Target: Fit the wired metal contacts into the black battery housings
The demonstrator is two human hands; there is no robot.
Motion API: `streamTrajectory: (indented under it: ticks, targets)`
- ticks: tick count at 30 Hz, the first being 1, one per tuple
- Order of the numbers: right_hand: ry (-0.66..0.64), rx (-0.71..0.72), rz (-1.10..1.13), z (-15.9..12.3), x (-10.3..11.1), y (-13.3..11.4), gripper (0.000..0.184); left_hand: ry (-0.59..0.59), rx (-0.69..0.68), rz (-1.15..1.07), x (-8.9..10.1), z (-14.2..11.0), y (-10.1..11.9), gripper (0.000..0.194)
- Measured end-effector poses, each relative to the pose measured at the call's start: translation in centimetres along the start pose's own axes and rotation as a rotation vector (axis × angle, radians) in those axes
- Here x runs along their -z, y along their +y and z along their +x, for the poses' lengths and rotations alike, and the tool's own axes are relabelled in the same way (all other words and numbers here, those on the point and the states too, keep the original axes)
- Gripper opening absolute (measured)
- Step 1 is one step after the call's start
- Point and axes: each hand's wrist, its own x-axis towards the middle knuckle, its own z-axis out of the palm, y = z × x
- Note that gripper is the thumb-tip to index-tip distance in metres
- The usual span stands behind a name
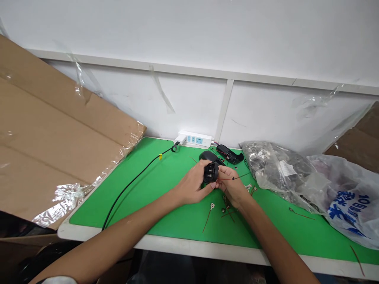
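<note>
My left hand (192, 186) grips a black plastic socket housing (211, 172) with metal contacts in its face, held just above the green work mat (148, 197). My right hand (232, 186) sits close against the housing, and its fingers pinch a thin dark wire (237, 178) that runs toward the housing. Where the wire meets the housing is hidden by my fingers. Behind my hands lie a black plastic casing (209, 156) and a second black casing with red wires (229, 154). Small metal terminals on brown wires (211, 208) lie on the mat below my hands.
A white power strip (195, 139) stands at the mat's back edge, feeding a black cable (127, 193) that crosses the mat leftward. A clear bag of metal parts (281, 169) and a white-blue printed bag (346, 201) sit at right. Taped cardboard (53, 118) leans at left.
</note>
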Motion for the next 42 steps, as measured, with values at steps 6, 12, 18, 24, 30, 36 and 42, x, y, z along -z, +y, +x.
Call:
streamTrajectory:
  ticks: [6,12,18,24,30,36,42]
  targets:
    - [0.018,-0.042,0.092,-0.2,0.6,-1.0,0.033,-0.025,0.008,0.006,-0.5,-0.4,-0.4,0.066]
    - [-0.004,-0.03,0.157,-0.2,0.1,-0.8,0.031,0.059,0.07,0.045,-0.5,-0.3,-0.1,0.067]
    - [0.178,0.037,0.101,0.5,-0.3,0.8,0.032,0.048,0.071,0.066,-0.3,-0.1,0.0,0.065]
    - [0.199,0.085,0.094,0.6,-0.1,1.0,0.032,0.071,0.024,0.045,-0.3,0.0,-0.1,0.065]
    - [0.155,0.088,0.084,0.7,0.5,0.9,0.029,0.136,0.088,-0.081,-0.6,0.1,-0.2,0.06]
    - [0.177,0.056,0.078,0.6,0.1,0.8,0.032,0.115,0.151,-0.104,-0.5,0.2,-0.2,0.061]
    - [0.168,0.036,0.092,0.4,0.2,0.6,0.037,0.041,0.183,-0.088,-0.2,0.3,-0.3,0.063]
